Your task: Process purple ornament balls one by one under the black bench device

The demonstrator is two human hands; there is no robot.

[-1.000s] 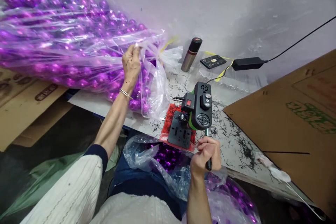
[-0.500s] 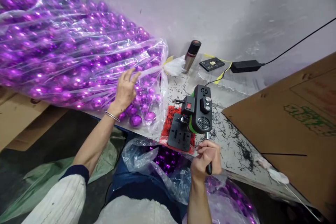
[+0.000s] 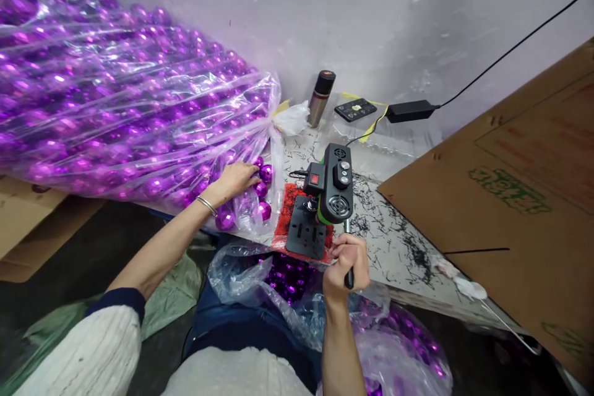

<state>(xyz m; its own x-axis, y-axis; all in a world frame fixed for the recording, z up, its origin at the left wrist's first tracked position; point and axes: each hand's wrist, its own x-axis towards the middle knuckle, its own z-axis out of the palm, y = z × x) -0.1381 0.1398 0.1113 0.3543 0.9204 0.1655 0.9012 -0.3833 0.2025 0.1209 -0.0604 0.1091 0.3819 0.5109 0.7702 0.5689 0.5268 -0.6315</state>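
My right hand (image 3: pixel 347 266) is wrapped round the black-gripped lever handle (image 3: pixel 349 278) of a small black bench machine (image 3: pixel 338 185). The machine has round vents, silver buttons, a red switch and a slotted base plate (image 3: pixel 305 236), with a shiny metal tip above the plate. To its left, my left hand (image 3: pixel 236 182) reaches over shiny purple balls (image 3: pixel 265 210) at the near end of a big clear plastic bag (image 3: pixel 139 105). Its fingers are stretched out, fingertips at the balls; none is plainly gripped. More purple balls lie in plastic on my lap (image 3: pixel 288 278).
A red mat (image 3: pixel 284 223) lies under the machine, and black scraps (image 3: pixel 420 253) litter the table. Behind stand a flask (image 3: pixel 321 98), a phone (image 3: pixel 355 109) and a black power adapter (image 3: pixel 411 111) with its cable. A large cardboard box (image 3: pixel 492 185) blocks the right side.
My left hand has moved right and down from on top of the plastic bag to the loose balls at its edge. My right hand stays on the lever. The whole view has shifted slightly.
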